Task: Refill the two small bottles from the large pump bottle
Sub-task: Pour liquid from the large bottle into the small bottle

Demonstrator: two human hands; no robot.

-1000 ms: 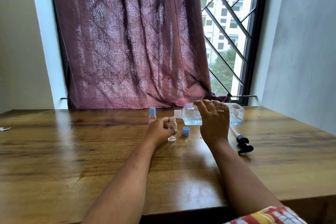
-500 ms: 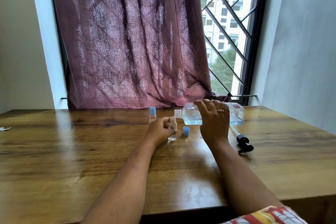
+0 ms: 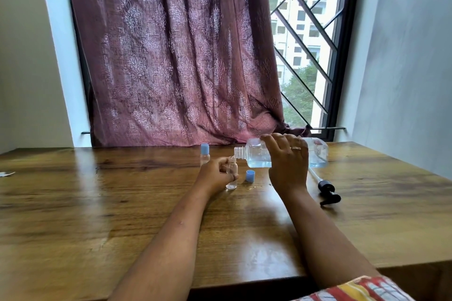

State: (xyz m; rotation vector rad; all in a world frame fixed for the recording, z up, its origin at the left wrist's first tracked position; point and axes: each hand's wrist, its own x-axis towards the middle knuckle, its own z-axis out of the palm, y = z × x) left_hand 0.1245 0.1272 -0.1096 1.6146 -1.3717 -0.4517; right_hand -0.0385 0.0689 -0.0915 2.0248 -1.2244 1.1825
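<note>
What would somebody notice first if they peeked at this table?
Probably the large bottle tipped sideways in the right hand, its open neck right above the tiny bottle held by the left hand mid-table. After that, the big maroon curtain behind, and the black pump lying on the table's right.

Loose cap (image 3: 250, 175) right of open bottle (image 3: 231, 176)

glossy wood table (image 3: 97, 203), clear plastic bottle (image 3: 256, 157)
</note>
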